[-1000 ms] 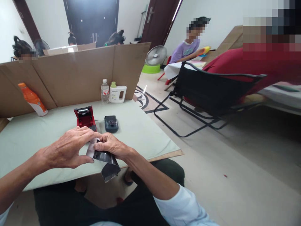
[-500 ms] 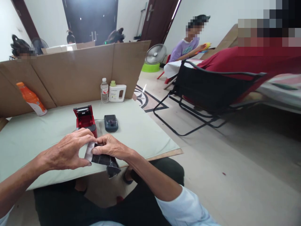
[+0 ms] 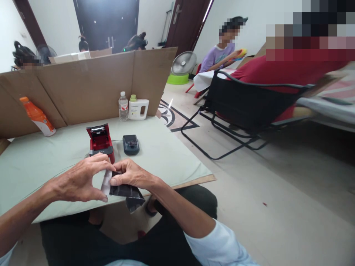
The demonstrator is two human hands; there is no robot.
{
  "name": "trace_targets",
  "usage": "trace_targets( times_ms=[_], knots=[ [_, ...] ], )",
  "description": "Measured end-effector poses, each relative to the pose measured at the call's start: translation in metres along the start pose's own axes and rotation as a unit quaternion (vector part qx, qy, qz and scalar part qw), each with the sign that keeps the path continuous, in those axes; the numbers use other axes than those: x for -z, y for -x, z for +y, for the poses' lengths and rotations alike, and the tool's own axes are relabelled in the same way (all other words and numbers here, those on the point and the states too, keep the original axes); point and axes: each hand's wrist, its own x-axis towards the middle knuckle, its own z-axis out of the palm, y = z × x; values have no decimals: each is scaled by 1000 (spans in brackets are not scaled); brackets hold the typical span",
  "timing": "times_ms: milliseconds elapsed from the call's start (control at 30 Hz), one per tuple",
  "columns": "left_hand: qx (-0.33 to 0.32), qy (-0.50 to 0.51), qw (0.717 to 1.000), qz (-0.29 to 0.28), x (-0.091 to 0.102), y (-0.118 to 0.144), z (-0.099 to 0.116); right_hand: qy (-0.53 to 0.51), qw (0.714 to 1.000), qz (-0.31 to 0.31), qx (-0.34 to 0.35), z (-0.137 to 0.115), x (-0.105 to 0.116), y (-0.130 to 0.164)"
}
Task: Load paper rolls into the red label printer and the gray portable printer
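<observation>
My right hand (image 3: 134, 175) is closed on a crinkled black plastic wrapper (image 3: 126, 191), thumb on top. A white paper-like piece (image 3: 106, 181) sticks out of its left end; whether it is a roll I cannot tell. My left hand (image 3: 79, 179) is spread beside it, thumb and fingers wide apart, the fingertips close to the white piece's upper end. Just beyond the hands stands a small red and black printer-like device (image 3: 101, 142) with its lid raised, partly hidden by the left fingers. Right of it lies a dark, closed, similar device (image 3: 131, 145).
A cardboard screen (image 3: 91, 87) borders the table's (image 3: 166, 155) back. Before it stand an orange bottle (image 3: 37, 117), a clear bottle (image 3: 123, 107) and a white jug (image 3: 135, 110). To the right are a black folding chair (image 3: 244, 107) with a seated person and a floor fan (image 3: 183, 63).
My left thumb has moved slightly down, away from the white piece. The wrapper has shifted a little right and down with my right hand. The person in red has leaned left.
</observation>
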Motion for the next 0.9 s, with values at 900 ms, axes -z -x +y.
trace_targets(
  times_ms=[900],
  knots=[
    [-104,-181,978,-24,-6,-7,16,23,998,9,50,7,3,-8]
  ],
)
